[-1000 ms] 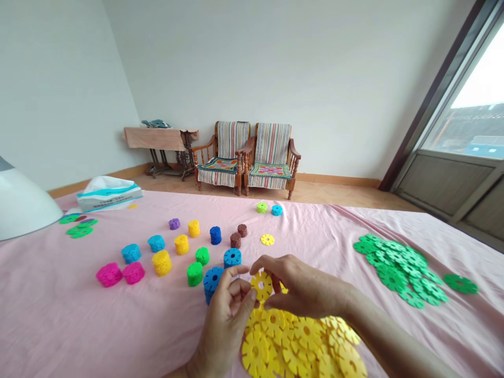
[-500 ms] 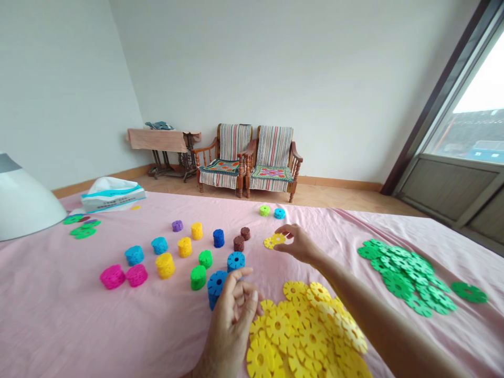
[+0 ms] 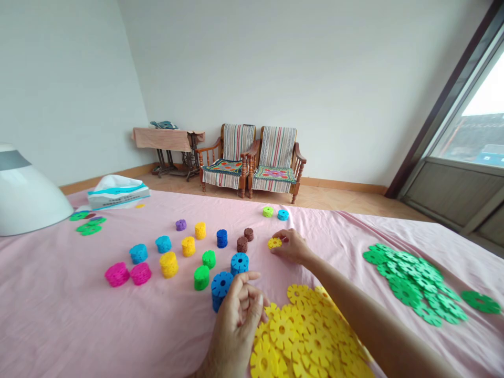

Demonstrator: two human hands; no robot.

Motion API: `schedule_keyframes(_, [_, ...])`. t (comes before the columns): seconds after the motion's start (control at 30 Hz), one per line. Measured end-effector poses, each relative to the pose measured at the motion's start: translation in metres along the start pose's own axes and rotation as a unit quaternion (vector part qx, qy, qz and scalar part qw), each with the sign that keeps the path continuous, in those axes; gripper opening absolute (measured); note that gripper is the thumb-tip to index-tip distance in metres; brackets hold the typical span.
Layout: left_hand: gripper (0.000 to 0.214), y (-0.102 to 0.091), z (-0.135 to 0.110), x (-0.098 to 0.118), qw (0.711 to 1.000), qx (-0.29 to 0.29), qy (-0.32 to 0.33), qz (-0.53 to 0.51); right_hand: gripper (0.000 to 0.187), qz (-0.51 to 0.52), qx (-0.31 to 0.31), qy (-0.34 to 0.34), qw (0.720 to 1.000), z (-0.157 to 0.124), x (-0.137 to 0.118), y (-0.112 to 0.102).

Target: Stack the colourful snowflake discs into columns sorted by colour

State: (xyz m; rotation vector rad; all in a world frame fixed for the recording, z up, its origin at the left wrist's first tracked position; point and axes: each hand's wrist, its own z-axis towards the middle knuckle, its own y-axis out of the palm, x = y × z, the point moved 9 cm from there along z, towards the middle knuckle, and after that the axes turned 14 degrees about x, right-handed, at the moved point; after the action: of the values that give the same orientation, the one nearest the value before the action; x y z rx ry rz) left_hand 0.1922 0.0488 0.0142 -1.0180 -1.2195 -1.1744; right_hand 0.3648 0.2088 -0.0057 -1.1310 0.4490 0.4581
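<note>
A heap of flat yellow plastic snowflake discs (image 3: 303,336) is cut off by the lower frame edge, with a pink sheet (image 3: 71,315) spreading beyond it. Above the heap, a single yellow disc (image 3: 274,242) lies on the sheet, touched by the right hand (image 3: 293,248), its grip unclear. Left of the heap, the left hand (image 3: 236,328) is held loosely curled and empty, just below a blue disc stack (image 3: 221,290).

No words or numbers can be read; the print on the white plastic bag (image 3: 118,193) is too small to make out

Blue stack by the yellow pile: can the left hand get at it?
Probably yes: the left hand sits right against the blue stack, and nothing appears to stand between them.
</note>
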Motion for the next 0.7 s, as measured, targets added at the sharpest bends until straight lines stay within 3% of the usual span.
schedule_keyframes(0.7, [0.028,0.0023,0.0015,0.0005,1.0,-0.009,0.0,-0.005,0.039,-0.003,-0.001,-0.011,1.0,-0.0041,-0.0075,-0.0049])
